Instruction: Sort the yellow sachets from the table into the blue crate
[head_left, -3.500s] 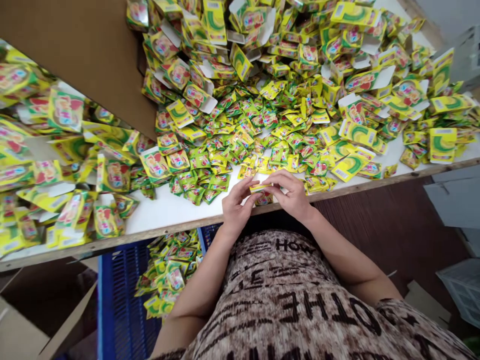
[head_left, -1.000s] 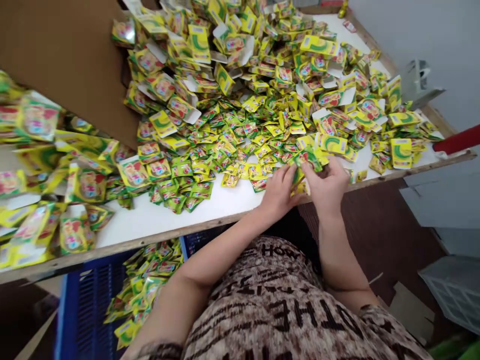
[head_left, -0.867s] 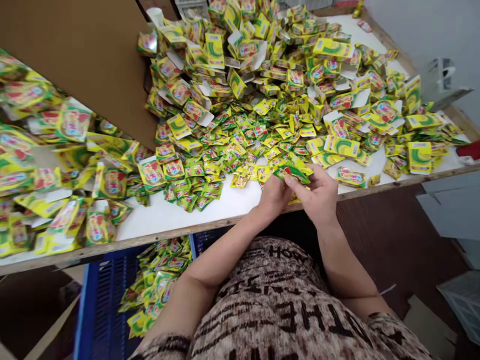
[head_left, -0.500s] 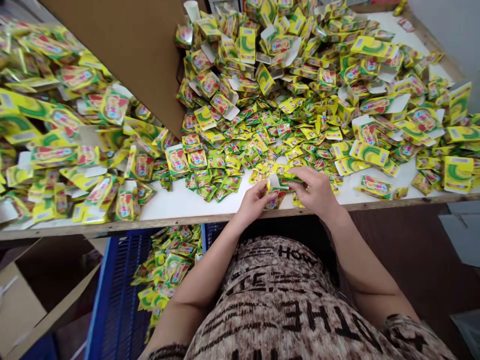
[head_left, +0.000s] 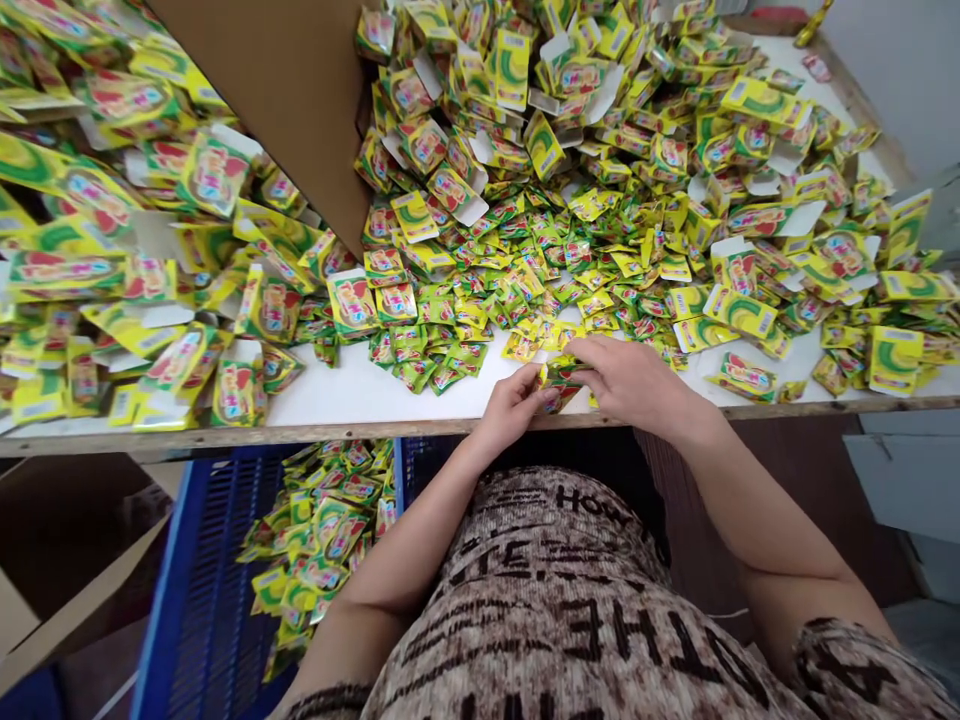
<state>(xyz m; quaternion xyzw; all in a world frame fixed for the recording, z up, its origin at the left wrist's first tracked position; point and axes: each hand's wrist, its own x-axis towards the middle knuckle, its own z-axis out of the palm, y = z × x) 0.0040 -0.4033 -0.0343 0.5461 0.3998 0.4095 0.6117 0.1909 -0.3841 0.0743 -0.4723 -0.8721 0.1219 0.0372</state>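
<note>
At the table's front edge my left hand (head_left: 517, 405) pinches a small yellow-and-red carton (head_left: 557, 398) between thumb and fingers. My right hand (head_left: 637, 385) is closed at the carton's upper right end, its fingers around small green sachets (head_left: 564, 371) that are largely covered. How far these sachets sit inside the carton cannot be made out. Just beyond my hands lies a spread of loose yellow and green sachets (head_left: 525, 285). A flat group of green sachets (head_left: 427, 360) is to the left of my left hand.
Yellow cartons with open white flaps are heaped at the back (head_left: 512, 70) and right. A brown cardboard divider (head_left: 285, 90) separates another carton pile (head_left: 112, 210) on the left. Below the white table (head_left: 337, 390), a blue crate (head_left: 202, 560) stands beside several filled packs (head_left: 330, 530).
The carton's raised white flap, visible before, is now hidden by my fingers. My right hand has shifted slightly left, closer to my left. The view has tilted a little.
</note>
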